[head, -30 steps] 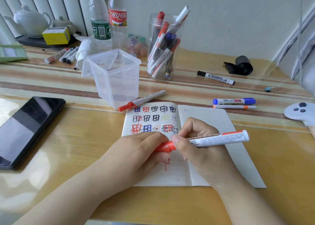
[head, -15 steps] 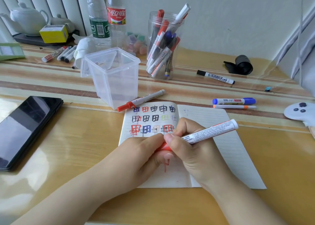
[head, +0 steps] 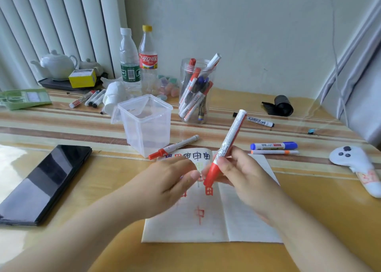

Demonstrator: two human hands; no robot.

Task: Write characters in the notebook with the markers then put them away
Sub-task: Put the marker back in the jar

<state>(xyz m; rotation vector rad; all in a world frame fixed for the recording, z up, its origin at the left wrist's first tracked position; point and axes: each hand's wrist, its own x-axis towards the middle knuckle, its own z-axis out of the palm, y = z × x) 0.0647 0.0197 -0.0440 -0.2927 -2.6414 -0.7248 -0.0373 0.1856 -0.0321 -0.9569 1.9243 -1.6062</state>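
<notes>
A home, at a desk [head: 61, 189] set against a plain wall. A white radiator [head: 51, 24] fills the upper left of the frame, with a teapot [head: 56, 65] below it. Two drink bottles [head: 140, 65] stand at top centre, a phone [head: 41, 181] lies at left, and a curtain [head: 360, 86] hangs at right.

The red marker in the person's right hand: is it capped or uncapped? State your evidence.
Capped. The red marker, which the right hand holds tilted above the notebook, ends in a smooth red cap; no tip shows.
</notes>
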